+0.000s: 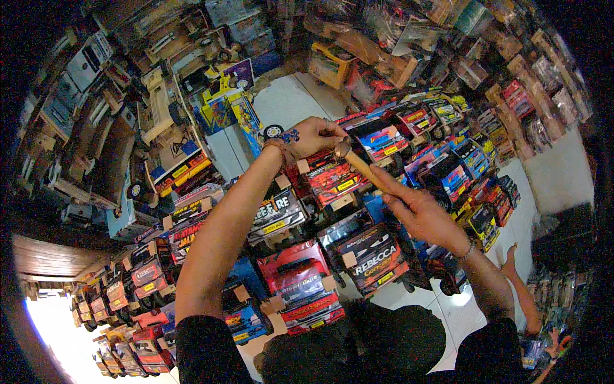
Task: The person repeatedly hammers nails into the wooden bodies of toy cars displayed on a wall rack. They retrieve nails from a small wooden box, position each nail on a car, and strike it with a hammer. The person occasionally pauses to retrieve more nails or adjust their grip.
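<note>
Pale tiled floor (521,221) shows between crowded rows of brightly coloured, boxy toy trucks (304,281), with stacked bare-wood truck bodies (157,105) at the upper left. Near the middle, the right hand (419,214) is wrapped around the pale wooden handle of a metal-headed hammer (361,166). Its head sits beside the fingertips of the left hand (313,137), above a red, flame-patterned toy truck (338,178). Those left fingers are drawn together (whether they pinch something small, I cannot tell). Just by the left wrist is a black, white-hubbed wheel (274,131).
</note>
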`<state>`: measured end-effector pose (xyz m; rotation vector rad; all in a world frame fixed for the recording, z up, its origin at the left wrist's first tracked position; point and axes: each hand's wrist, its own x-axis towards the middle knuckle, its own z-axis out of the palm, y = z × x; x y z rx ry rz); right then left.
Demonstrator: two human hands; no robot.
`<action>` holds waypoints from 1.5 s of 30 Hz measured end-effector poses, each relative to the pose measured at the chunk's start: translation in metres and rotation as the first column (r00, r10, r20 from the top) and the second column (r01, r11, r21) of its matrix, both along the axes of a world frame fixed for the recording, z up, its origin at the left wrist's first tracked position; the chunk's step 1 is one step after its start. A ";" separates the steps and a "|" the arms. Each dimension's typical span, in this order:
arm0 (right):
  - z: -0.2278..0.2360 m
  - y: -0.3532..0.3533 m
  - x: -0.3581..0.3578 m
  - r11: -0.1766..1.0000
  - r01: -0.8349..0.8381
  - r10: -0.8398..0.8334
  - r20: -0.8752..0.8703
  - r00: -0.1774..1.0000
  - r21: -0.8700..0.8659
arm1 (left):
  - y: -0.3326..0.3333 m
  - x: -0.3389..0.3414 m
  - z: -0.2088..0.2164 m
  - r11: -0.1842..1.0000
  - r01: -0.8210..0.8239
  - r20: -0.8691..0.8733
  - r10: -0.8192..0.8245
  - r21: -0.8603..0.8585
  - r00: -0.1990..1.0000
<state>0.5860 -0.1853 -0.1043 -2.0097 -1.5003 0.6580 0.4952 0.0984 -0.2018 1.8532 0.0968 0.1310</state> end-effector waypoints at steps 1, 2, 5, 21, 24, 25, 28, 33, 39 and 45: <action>-0.003 -0.001 0.000 0.997 -0.074 0.073 -0.036 0.997 -0.025 | 0.000 0.000 0.000 1.000 -0.010 -0.021 0.010 0.023 1.000; -0.005 0.001 0.003 0.998 -0.049 0.046 0.055 0.997 0.045 | 0.001 0.001 0.001 0.999 0.003 0.005 -0.003 0.041 1.000; -0.010 -0.004 0.002 0.999 0.005 -0.008 -0.069 0.998 -0.035 | 0.000 0.000 0.000 0.999 0.031 0.014 -0.032 0.045 0.999; 0.009 0.003 -0.002 0.988 -0.129 0.147 0.270 0.952 -0.083 | 0.004 0.002 -0.006 0.990 0.106 0.017 -0.105 -0.098 0.994; 0.007 0.002 0.001 0.998 -0.023 0.003 0.354 0.935 0.054 | 0.004 0.001 -0.001 0.995 0.040 -0.014 -0.039 0.089 0.999; 0.007 0.002 0.002 0.998 0.025 -0.043 0.333 0.942 0.058 | 0.002 -0.001 -0.001 0.994 0.032 -0.002 -0.032 0.105 0.999; 0.008 0.001 0.007 0.993 -0.091 0.113 0.434 0.894 -0.070 | 0.001 -0.002 0.004 0.997 0.070 0.010 -0.070 -0.022 0.997; 0.016 0.005 0.008 0.986 -0.132 0.162 0.382 0.910 -0.103 | 0.002 -0.001 0.003 0.994 0.090 0.000 -0.090 0.054 0.996; 0.026 0.011 0.009 0.999 -0.038 0.026 0.383 0.923 0.024 | 0.001 0.000 -0.004 0.996 0.092 0.018 -0.092 0.001 0.996; 0.034 0.000 0.013 0.996 0.068 -0.081 0.236 0.968 0.065 | -0.005 -0.003 0.009 1.000 0.013 -0.015 -0.013 -0.005 1.000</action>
